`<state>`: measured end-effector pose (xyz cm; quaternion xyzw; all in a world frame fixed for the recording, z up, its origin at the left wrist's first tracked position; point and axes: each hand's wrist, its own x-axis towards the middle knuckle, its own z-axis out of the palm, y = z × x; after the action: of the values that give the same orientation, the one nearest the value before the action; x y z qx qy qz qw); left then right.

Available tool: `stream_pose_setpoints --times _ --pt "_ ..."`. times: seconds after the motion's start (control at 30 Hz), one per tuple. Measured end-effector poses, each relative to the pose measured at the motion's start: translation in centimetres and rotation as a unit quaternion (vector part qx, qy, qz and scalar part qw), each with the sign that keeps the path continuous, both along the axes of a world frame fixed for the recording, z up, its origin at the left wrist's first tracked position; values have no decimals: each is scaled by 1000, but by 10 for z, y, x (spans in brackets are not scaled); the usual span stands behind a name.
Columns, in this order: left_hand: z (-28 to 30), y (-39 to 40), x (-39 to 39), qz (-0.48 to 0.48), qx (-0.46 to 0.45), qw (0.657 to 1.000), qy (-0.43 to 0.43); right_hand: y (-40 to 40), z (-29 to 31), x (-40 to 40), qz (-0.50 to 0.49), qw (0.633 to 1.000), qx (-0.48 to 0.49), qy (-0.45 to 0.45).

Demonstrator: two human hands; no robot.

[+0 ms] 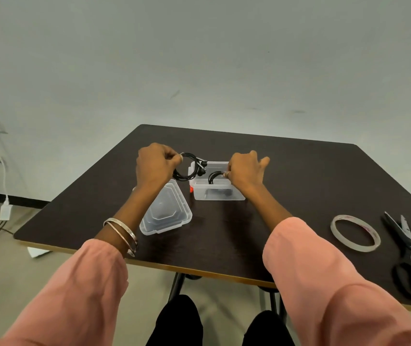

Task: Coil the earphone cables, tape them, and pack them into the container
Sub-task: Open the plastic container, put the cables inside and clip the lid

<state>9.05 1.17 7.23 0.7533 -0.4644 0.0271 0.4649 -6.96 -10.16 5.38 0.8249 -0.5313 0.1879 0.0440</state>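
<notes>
Seen from the head camera, the left hand (155, 164) is held above the dark table (299, 176), its fingers curled round a coiled black earphone cable (189, 168) that hangs in the air just left of the clear plastic container (218, 193), the earbuds dangling over the container's left rim. The right hand (244, 171) is over the container's right side, thumb and forefinger pinching a second black coil (214, 176) that sits partly inside the container, while its other fingers spread out loosely toward the far side. More dark cable (218, 192) lies at the bottom of the container, blurred through the wall. A small red thing (191, 189) shows at the container's left edge; what it is cannot be told. The clear lid (167, 211) lies on the table just in front and to the left of the container, partly under the left forearm. Two metal bangles (122, 233) circle the left wrist, and both arms wear pink sleeves (324, 283). Well to the right, near the table's edge, a roll of tape (355, 233) lies flat, with black scissors (406, 253) just beside it.
</notes>
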Motion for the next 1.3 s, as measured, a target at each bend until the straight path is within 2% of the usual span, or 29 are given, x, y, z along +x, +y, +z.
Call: stream_pose_setpoints --times 0.1,0.2,0.3,0.4,0.5,0.6,0.7,0.8,0.93,1.17,1.3 --pt "1 -5 -3 1 7 1000 2 -2 1 -1 -11 1000 8 20" --pt "3 -10 -9 -3 22 1000 2 -6 4 -1 -25 998 59 4" --pt "5 -19 -16 -5 31 999 18 -13 9 -8 -47 986 118 -112" --pt "7 -33 -25 -11 28 998 47 -20 16 -22 -61 955 162 -242" --pt "5 -54 -32 -21 48 996 70 -19 23 -40 -64 931 182 -309" --pt "-2 -75 -36 19 157 987 24 -15 23 -55 -67 915 190 -350" --pt "-8 -84 -41 22 273 961 -38 -15 17 -67 -68 903 197 -376" --pt "-14 -87 -43 19 311 945 -97 -16 9 -76 -67 895 207 -389" --pt "-19 -86 -44 11 342 931 -129 -16 1 -83 -61 887 221 -400" --pt "-5 -75 -34 -7 309 940 -143 -7 4 -79 -55 896 200 -393" --pt "5 -55 -22 -38 203 973 -100 17 17 -68 7 913 137 -384"
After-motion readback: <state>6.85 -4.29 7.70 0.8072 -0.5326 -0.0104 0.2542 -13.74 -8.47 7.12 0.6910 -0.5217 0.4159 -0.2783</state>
